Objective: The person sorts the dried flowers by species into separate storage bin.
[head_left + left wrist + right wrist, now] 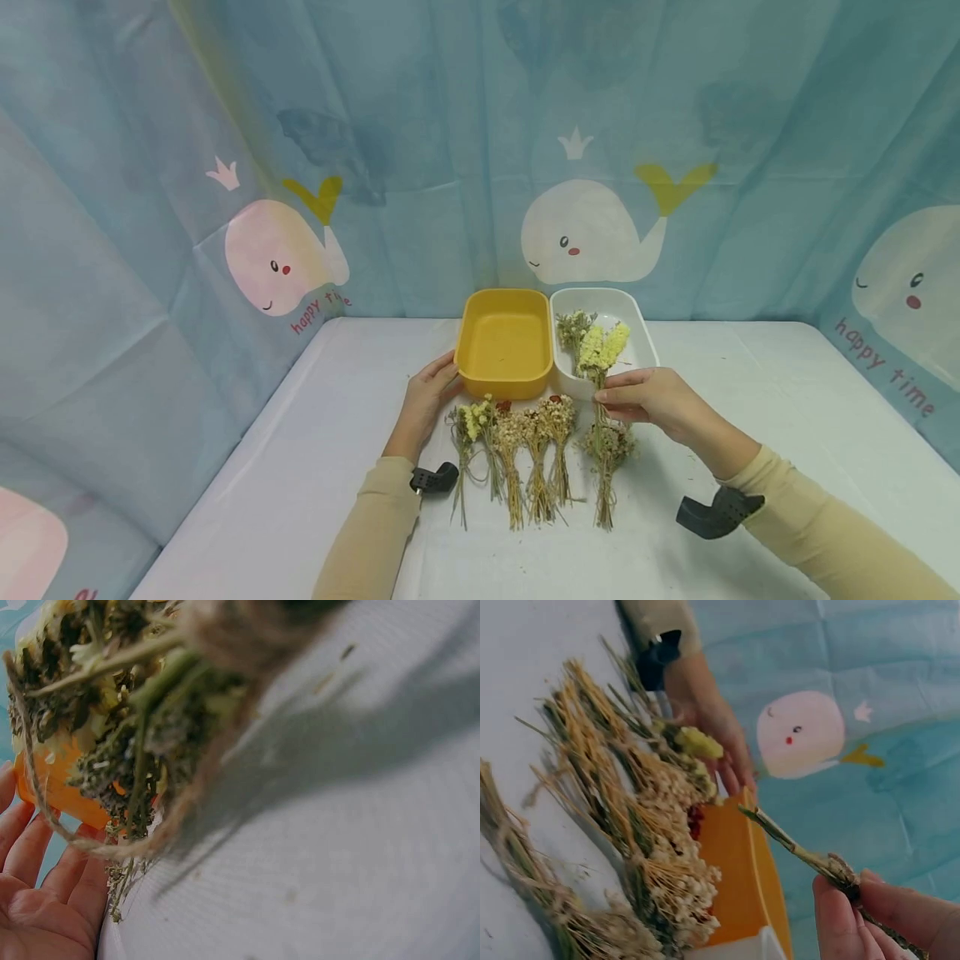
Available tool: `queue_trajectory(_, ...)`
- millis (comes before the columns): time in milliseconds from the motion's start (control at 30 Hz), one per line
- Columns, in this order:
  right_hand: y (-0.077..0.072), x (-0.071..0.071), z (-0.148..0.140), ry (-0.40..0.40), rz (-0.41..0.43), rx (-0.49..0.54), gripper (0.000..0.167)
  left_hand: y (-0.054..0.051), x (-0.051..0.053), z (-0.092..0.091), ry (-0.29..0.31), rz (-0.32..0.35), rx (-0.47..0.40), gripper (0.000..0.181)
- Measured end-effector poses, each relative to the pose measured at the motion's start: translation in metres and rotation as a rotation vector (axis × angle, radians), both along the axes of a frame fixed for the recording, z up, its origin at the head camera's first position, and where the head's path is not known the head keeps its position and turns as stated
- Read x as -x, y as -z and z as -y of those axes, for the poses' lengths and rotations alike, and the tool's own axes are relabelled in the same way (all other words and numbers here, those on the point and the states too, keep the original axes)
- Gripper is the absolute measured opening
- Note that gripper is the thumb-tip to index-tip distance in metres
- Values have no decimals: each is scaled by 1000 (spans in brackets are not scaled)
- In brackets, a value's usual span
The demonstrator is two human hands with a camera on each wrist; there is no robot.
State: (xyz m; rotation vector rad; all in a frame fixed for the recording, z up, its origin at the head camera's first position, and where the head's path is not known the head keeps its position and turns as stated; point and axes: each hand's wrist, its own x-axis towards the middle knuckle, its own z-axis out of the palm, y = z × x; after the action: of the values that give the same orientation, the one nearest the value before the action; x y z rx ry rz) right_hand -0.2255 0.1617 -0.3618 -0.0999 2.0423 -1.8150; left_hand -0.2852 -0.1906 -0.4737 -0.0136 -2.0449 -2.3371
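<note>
Between thumb and fingers, my right hand (651,400) pinches the stems of a yellow dried-flower bunch (603,346), its heads over the white tray (647,343). In the right wrist view the tied stems (802,855) show in that pinch. Another small dried bunch (573,329) lies in the white tray. My left hand (431,400) touches the left side of the yellow tray (504,388); its fingers look fairly straight in the left wrist view. A bunch with a twine loop (142,847) hangs large before that camera.
Several dried bunches lie in a row before the trays: yellow-headed ones (476,421) at left, cream ones (536,433) in the middle, some with red flowers. A separate bunch (607,450) lies below my right hand. A whale-printed curtain (450,225) stands behind the white table (750,400).
</note>
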Motion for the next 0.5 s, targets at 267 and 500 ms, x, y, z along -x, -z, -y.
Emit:
queue_trajectory(267, -14, 18, -2, -12, -12, 8, 57, -1, 0, 0, 4, 3, -1, 57)
queue_trajectory(500, -22, 33, -7, -8, -4, -4, 62, 0, 0, 0, -4, 5, 8, 50)
